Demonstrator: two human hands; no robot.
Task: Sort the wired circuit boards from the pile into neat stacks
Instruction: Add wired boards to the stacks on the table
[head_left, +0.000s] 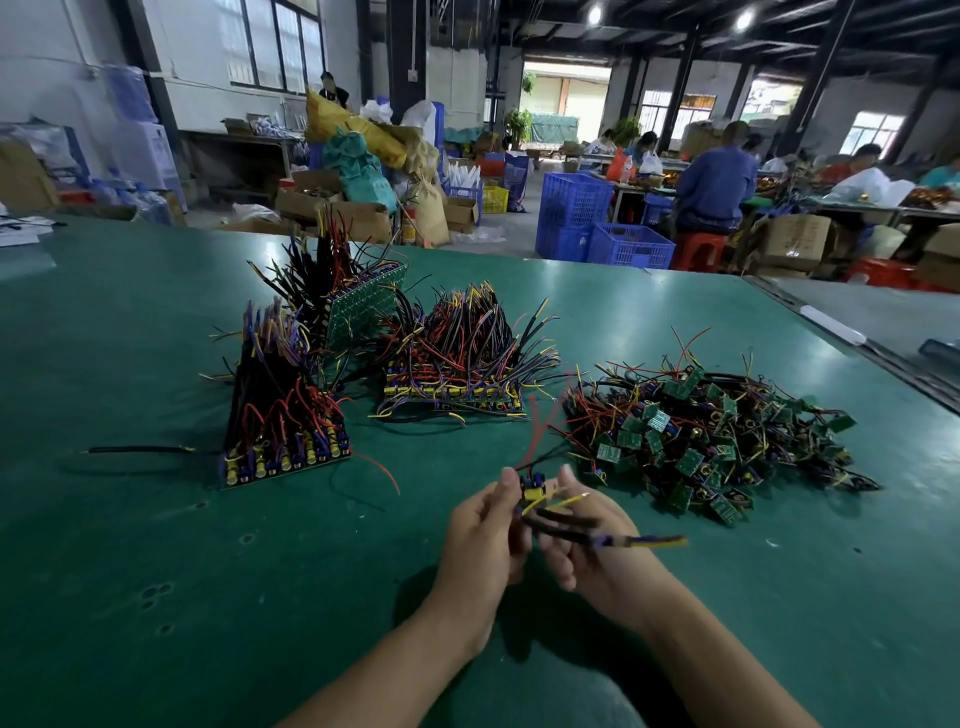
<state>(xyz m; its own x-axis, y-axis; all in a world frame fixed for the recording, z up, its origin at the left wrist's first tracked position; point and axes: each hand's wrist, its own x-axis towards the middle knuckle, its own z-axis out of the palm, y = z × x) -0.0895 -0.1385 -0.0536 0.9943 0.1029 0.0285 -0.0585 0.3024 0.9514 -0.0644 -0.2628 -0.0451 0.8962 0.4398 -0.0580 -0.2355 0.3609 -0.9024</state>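
Board (532, 487) pinched between left hand (485, 535) and right hand (597, 556) — fingers curled on its wires (569, 519). Risk: trailing ends could snag pile (717, 441) at right, dragging boards loose.

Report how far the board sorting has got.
Done: a near stack, a rear stack and a middle stack stand on the table. In hand: the left hand and right hand hold one wired board. Left: the big tangled pile at right.
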